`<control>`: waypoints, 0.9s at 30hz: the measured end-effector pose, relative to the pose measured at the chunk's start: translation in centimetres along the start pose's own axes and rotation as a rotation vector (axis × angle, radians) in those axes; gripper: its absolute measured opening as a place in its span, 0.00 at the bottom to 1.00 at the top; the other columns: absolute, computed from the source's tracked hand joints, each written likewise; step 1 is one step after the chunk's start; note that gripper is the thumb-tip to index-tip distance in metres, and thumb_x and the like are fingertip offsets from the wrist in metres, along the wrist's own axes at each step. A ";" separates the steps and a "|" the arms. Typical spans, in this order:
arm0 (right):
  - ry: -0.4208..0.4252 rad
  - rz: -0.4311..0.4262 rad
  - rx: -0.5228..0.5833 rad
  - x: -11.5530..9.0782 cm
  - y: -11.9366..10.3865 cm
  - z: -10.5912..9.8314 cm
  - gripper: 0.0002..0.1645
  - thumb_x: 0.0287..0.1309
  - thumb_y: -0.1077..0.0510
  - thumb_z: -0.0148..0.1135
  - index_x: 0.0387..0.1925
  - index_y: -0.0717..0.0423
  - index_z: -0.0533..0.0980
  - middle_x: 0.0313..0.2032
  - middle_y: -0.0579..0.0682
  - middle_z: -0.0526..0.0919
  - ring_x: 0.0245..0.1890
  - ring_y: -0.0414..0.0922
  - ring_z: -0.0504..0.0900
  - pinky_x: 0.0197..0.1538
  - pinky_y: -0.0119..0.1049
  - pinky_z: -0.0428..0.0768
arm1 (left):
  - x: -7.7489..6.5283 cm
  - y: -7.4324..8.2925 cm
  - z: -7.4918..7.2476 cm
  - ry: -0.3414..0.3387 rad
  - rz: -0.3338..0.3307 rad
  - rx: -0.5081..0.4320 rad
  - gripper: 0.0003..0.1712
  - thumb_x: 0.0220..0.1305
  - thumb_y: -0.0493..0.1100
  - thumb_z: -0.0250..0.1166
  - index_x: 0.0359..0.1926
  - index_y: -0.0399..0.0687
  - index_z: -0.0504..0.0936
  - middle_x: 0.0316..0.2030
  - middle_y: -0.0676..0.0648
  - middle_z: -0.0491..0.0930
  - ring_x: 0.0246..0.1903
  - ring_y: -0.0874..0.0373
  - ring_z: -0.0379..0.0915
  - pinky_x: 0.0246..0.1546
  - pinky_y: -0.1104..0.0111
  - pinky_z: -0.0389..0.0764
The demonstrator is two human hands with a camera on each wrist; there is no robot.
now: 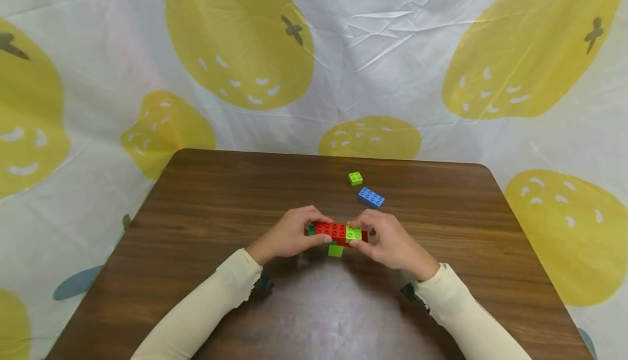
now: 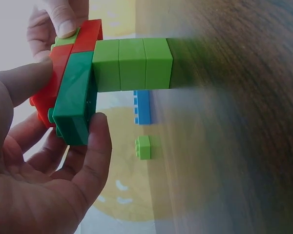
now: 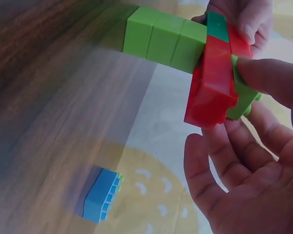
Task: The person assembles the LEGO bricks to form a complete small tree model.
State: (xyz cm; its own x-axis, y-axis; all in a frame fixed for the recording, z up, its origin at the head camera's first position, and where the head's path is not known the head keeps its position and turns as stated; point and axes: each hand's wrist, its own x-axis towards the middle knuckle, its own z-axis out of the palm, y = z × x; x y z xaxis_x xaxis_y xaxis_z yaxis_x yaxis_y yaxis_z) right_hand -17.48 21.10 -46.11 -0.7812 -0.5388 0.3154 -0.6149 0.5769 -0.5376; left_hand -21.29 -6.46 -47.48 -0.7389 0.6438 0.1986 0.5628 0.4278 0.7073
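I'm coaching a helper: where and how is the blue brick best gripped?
Probably pinch the blue brick at the middle of its two long sides, coming from above. It lies flat, studs up, longer than wide, both long sides free; the loose green brick sits apart, beyond its far end.

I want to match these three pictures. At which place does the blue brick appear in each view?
Head: blue brick right of centre, slightly below the middle, beyond the light-green column.
Left wrist: blue brick near the centre, just below the light-green column.
Right wrist: blue brick at lower left, well below the light-green column.
Shared landmark: the light-green column, part of the held brick build.
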 end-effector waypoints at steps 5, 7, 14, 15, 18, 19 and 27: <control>-0.033 0.036 0.005 0.2 -0.2 -0.3 0.18 0.57 0.57 0.81 0.47 0.50 0.83 0.41 0.42 0.85 0.35 0.45 0.81 0.38 0.41 0.85 | 0.1 0.1 -0.1 -0.006 0.003 0.004 0.21 0.66 0.50 0.76 0.56 0.48 0.88 0.45 0.52 0.85 0.37 0.58 0.76 0.38 0.70 0.78; -0.040 0.042 0.009 0.3 -0.2 -0.4 0.18 0.57 0.57 0.80 0.48 0.49 0.82 0.40 0.41 0.84 0.34 0.46 0.81 0.35 0.36 0.83 | 0.1 0.2 -0.1 -0.011 0.000 0.007 0.21 0.66 0.50 0.76 0.56 0.49 0.88 0.45 0.52 0.85 0.37 0.58 0.76 0.37 0.70 0.78; -0.040 0.024 0.018 0.3 0.1 -0.3 0.19 0.57 0.56 0.80 0.49 0.47 0.82 0.39 0.40 0.82 0.32 0.50 0.80 0.31 0.30 0.77 | 0.1 0.4 -0.2 -0.017 -0.014 0.003 0.21 0.66 0.52 0.76 0.56 0.51 0.88 0.45 0.53 0.85 0.36 0.60 0.74 0.36 0.70 0.78; -0.037 0.018 0.018 0.3 0.2 -0.3 0.19 0.58 0.56 0.80 0.49 0.47 0.82 0.39 0.39 0.82 0.32 0.50 0.80 0.31 0.31 0.78 | 0.1 0.3 -0.2 -0.017 -0.015 0.001 0.21 0.66 0.52 0.76 0.56 0.51 0.88 0.45 0.53 0.85 0.36 0.60 0.74 0.36 0.70 0.78; -0.029 0.005 0.018 0.3 0.4 -0.3 0.18 0.59 0.55 0.79 0.49 0.46 0.83 0.41 0.39 0.84 0.34 0.46 0.81 0.35 0.36 0.83 | 0.1 0.2 -0.1 -0.017 -0.019 -0.002 0.21 0.66 0.52 0.77 0.57 0.52 0.88 0.45 0.53 0.85 0.36 0.60 0.74 0.35 0.69 0.78; -0.026 0.002 0.019 0.3 0.5 -0.3 0.17 0.59 0.55 0.78 0.49 0.46 0.83 0.41 0.39 0.84 0.35 0.44 0.81 0.36 0.38 0.85 | 0.1 0.1 -0.1 -0.018 -0.020 -0.001 0.21 0.66 0.52 0.77 0.57 0.52 0.88 0.45 0.53 0.85 0.36 0.60 0.74 0.35 0.69 0.78; 0.033 0.038 0.036 1.0 1.4 -1.0 0.10 0.68 0.54 0.71 0.47 0.53 0.85 0.38 0.41 0.88 0.38 0.37 0.84 0.40 0.37 0.87 | 0.1 0.0 0.0 -0.005 -0.023 -0.011 0.22 0.65 0.53 0.77 0.57 0.53 0.88 0.45 0.53 0.85 0.37 0.59 0.76 0.36 0.70 0.80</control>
State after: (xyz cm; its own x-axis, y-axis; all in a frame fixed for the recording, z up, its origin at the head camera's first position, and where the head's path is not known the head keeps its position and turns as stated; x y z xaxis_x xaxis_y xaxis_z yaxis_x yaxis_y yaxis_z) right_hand -19.27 22.03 -45.75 -0.8076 -0.4958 0.3193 -0.5806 0.5737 -0.5778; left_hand -21.37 -6.43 -47.48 -0.7497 0.6371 0.1793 0.5417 0.4351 0.7193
